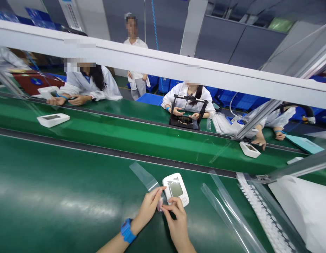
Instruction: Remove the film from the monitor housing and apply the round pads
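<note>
A white device with a grey display (175,187) lies tilted on the green bench just beyond my hands. From its left side a strip of clear plastic film (143,176) runs down between my fingers. My left hand (149,205), with a blue band on its wrist, pinches this film, its fingertips at the device's left edge. At the device's lower corner, my right hand (177,218) is closed, thumb and fingers together at the film's near end. The fingers partly hide that end and the device's lower left edge.
Right of my hands lie long clear film strips (228,207), a strip of round white pieces (265,214) and a white sheet (307,211). Beyond runs a green conveyor belt (142,135) carrying white devices (53,119). Co-workers (188,100) sit across it, below a white beam (163,58).
</note>
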{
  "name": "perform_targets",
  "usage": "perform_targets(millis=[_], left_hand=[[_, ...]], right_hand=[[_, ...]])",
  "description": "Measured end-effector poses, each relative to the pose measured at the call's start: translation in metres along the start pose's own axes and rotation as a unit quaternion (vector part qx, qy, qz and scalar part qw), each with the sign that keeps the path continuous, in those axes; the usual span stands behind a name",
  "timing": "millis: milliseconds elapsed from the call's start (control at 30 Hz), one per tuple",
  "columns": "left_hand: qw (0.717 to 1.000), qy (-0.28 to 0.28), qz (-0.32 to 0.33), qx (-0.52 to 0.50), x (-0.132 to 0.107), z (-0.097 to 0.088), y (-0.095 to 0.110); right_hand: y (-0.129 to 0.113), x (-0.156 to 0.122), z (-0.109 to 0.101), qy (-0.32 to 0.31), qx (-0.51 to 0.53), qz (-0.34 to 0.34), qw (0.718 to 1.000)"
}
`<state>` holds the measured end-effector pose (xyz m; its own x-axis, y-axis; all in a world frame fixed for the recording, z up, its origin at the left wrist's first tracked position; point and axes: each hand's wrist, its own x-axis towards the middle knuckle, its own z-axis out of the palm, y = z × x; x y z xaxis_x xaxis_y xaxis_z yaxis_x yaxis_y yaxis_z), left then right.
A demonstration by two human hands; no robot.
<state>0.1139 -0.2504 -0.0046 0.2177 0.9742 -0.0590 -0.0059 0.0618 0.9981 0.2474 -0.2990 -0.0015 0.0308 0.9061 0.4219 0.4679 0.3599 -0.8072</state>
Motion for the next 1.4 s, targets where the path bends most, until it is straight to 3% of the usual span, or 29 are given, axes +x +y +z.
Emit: perform_targets(millis=[233,333,567,933,1400], left_hand=[[0.995,0.095,0.014,0.009,-0.004,0.003,0.003],[0.994,0.110,0.005,-0.007,-0.005,0.005,0.002],[0.992,0.120,0.001,-0.042,-0.005,0.010,0.006],[0.986,0.139,-0.007,-0.089,-0.006,0.013,0.004],[0.992,0.114,0.005,-0.060,-0.004,0.010,0.003]], right_hand=[[0.011,-0.002,0.010,0.041,0.046,-0.017,0.998],[0.019,-0.007,0.019,0.066,0.068,-0.009,0.995],[0.023,-0.010,0.026,0.110,0.075,-0.023,0.991],[0.018,-0.009,0.027,0.069,0.064,0.016,0.995],[0.015,-0.013,0.032,0.092,0.023,-0.022,0.995]])
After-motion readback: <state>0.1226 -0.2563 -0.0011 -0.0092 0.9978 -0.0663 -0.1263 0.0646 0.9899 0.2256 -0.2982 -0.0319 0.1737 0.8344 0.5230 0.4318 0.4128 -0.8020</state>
